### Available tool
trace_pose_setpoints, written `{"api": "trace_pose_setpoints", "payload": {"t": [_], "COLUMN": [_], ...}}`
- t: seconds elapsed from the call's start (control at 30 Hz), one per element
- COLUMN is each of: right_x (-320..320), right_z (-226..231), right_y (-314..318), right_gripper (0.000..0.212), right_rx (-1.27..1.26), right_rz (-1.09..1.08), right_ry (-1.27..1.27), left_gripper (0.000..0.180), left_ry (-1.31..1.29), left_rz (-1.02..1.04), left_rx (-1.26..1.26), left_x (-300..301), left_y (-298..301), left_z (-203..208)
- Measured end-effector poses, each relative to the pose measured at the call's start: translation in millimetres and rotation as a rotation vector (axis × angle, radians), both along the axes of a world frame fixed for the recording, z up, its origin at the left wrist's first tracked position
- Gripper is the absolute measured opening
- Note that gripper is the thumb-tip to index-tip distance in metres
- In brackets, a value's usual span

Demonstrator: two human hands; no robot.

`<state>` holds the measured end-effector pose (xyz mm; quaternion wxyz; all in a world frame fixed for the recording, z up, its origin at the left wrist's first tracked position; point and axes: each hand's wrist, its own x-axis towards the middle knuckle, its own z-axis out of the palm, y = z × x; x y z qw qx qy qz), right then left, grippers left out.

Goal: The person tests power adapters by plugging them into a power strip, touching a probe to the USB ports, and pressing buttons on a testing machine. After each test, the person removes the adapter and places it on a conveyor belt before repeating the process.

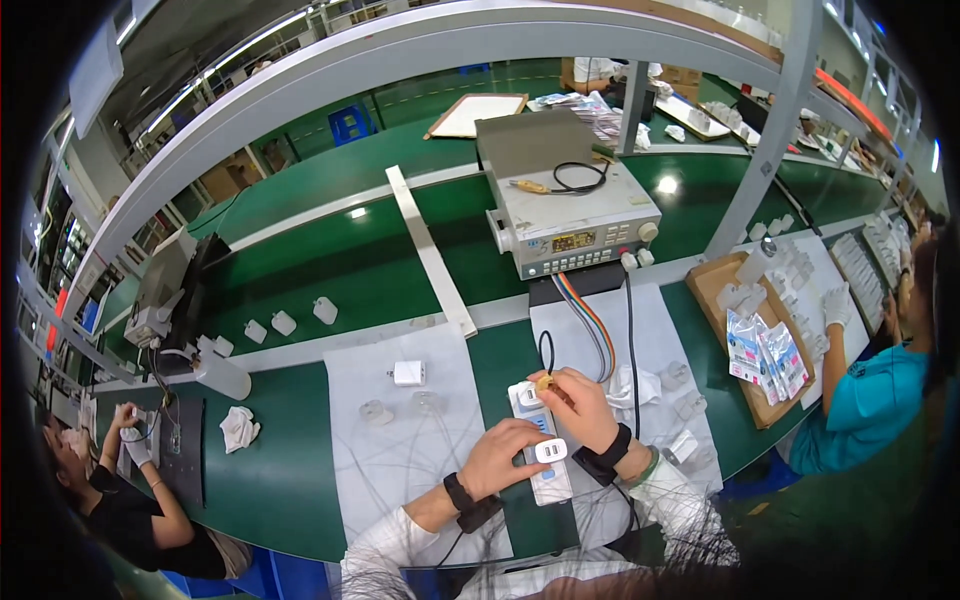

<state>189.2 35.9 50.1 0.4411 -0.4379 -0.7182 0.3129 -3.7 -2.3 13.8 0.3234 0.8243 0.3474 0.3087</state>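
My left hand [498, 458] grips a white USB charger [550, 451], its face with two ports turned up. That charger is over a white power strip [553, 490] lying lengthwise in front of me; whether it touches the strip I cannot tell. My right hand [582, 412] pinches a yellow plug [545, 383] on a black cable. The plug is at another white charger [527, 398] at the strip's far end; my fingers hide how far it is inserted. Left of my hands, one more white charger [408, 373] lies on a white sheet [350, 440] near clear plastic caps [377, 411].
A grey bench instrument [570, 215] stands behind my hands, with ribbon wires [592, 318] running down. At right is a cardboard tray [712, 287] with packets. A white bottle [222, 375] and a crumpled cloth [239, 428] are at left. Co-workers sit on both sides.
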Motion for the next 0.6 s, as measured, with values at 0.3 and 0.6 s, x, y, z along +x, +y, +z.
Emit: {"api": "trace_pose_setpoints", "payload": {"t": [0.3, 0.6], "right_x": [2.4, 1.3], "right_z": [-16.4, -22.7], "right_y": [5.5, 6.6], "right_gripper": [0.024, 0.027], "right_rx": [0.055, 0.045], "right_rz": [-0.022, 0.044], "right_ry": [-0.031, 0.039], "left_gripper": [0.043, 0.04], "left_ry": [-0.395, 0.663], "left_rz": [0.269, 0.368], "left_rx": [0.039, 0.096], "left_x": [-22.8, -31.8], "left_y": [45.4, 247.8], "left_z": [62.9, 62.0]}}
